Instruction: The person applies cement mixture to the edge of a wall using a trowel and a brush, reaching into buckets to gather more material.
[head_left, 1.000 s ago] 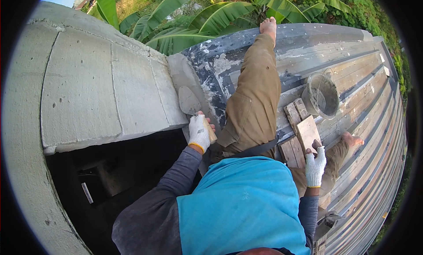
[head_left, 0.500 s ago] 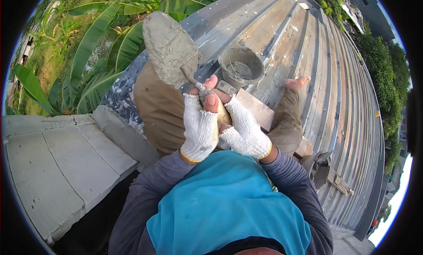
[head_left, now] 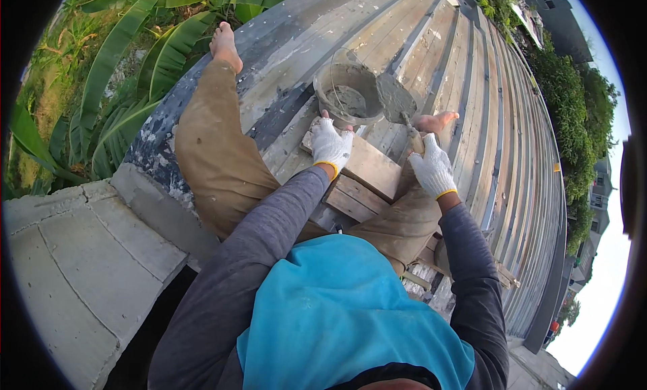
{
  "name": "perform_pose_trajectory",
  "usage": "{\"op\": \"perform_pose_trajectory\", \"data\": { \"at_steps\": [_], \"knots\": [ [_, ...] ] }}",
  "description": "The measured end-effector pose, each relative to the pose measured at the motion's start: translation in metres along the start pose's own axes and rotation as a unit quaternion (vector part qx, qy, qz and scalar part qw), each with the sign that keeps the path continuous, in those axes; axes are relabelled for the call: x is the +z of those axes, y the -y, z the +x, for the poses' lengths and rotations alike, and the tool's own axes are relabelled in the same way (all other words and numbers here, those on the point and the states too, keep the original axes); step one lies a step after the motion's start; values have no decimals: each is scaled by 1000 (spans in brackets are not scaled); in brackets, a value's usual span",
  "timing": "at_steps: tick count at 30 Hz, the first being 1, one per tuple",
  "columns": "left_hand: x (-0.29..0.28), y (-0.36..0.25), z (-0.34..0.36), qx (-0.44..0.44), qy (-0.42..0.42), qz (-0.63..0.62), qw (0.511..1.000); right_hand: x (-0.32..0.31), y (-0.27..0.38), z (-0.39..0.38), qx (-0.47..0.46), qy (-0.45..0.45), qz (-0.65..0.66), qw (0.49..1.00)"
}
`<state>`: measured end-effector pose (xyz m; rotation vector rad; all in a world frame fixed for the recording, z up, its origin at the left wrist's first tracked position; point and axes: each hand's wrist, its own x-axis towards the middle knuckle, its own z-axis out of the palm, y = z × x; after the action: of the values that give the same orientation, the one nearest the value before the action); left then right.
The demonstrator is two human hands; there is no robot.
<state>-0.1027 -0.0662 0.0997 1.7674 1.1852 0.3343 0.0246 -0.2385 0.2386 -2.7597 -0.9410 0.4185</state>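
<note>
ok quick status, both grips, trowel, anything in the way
Right grip closed on grey-smeared trowel, beside bucket. Left grip at bucket's near side, hold unclear. Right foot close by trowel, possibly in the way.

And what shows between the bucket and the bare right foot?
In the head view, the trowel blade, coated grey, shows between bucket and foot; the right hand holds its handle.

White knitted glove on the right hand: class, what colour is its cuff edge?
The cuff edge is yellow, best seen in the head view.
</note>
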Motion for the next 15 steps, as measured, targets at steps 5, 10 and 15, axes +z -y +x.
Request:
{"op": "perform_pose_trajectory", "data": {
  "at_steps": [5, 10, 15],
  "knots": [
    [6, -6, 21, 244, 128, 358, 892, 9, 19, 68, -64, 78, -168, 981],
    [14, 21, 25, 257, 171, 385, 870, 48, 30, 126, -113, 90, -253, 957],
    [8, 11, 25, 225, 196, 373, 879, 82, 48, 154, -46, 102, -245, 963]
  ]
}}
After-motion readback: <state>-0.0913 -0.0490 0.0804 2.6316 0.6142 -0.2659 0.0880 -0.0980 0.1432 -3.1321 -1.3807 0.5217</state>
